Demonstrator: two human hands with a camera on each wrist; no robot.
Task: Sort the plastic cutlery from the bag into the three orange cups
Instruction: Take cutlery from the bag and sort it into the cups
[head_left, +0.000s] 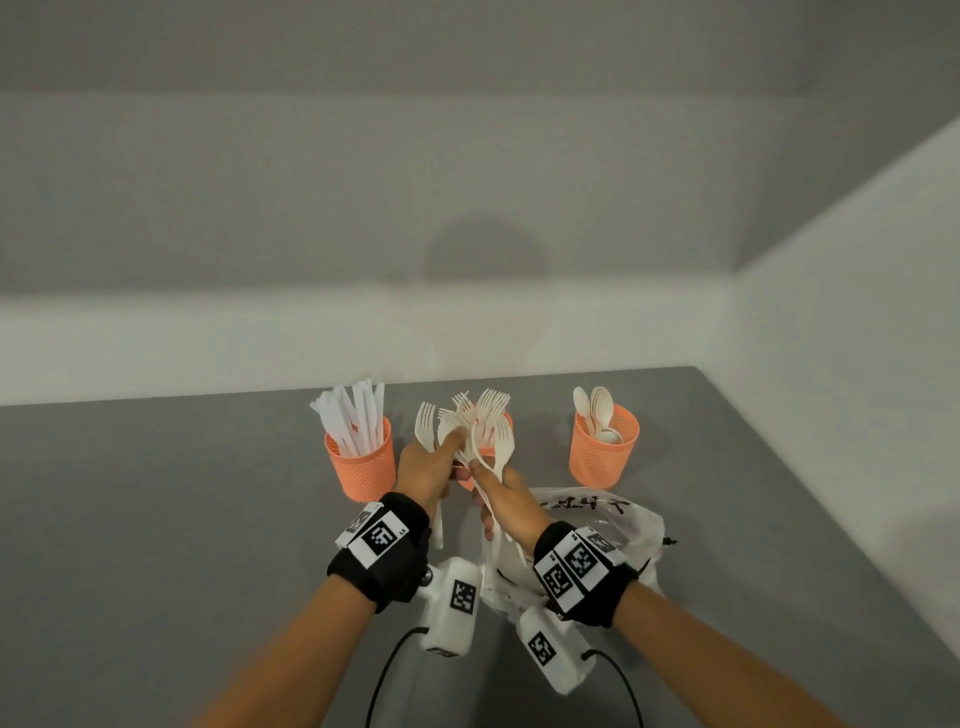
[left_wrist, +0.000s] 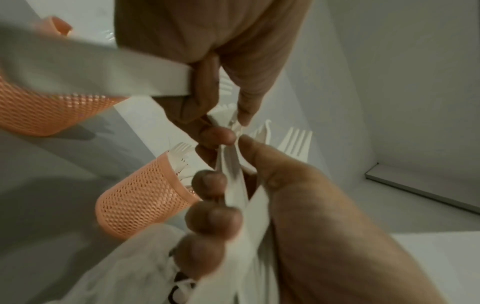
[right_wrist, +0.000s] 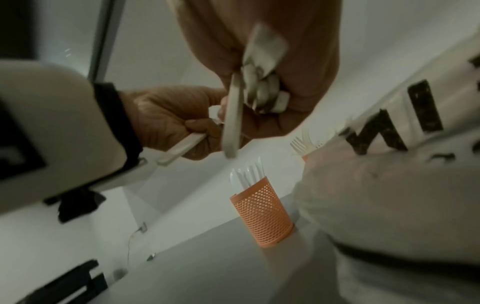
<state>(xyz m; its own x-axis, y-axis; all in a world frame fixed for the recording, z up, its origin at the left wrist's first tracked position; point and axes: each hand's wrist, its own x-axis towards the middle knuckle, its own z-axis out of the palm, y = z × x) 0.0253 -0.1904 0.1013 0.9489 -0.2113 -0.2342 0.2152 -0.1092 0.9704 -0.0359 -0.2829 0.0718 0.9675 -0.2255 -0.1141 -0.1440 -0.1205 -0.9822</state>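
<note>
On the grey table (head_left: 182, 519), seen from the head camera, three orange cups stand in a row: knives cup (head_left: 361, 465) at 11 o'clock, forks cup (head_left: 485, 454) behind the hands, spoons cup (head_left: 602, 452) at 1 o'clock. Left hand (head_left: 423, 475) and right hand (head_left: 506, 496) each grip white forks (head_left: 488, 431); the plastic bag (head_left: 623, 525) lies at 4 o'clock beneath the right wrist. From the left wrist, curled fingers (left_wrist: 213, 218) clamp fork handles (left_wrist: 233, 185). From the right wrist, the right hand's fingers close around a bundle of handles (right_wrist: 262, 82).
</note>
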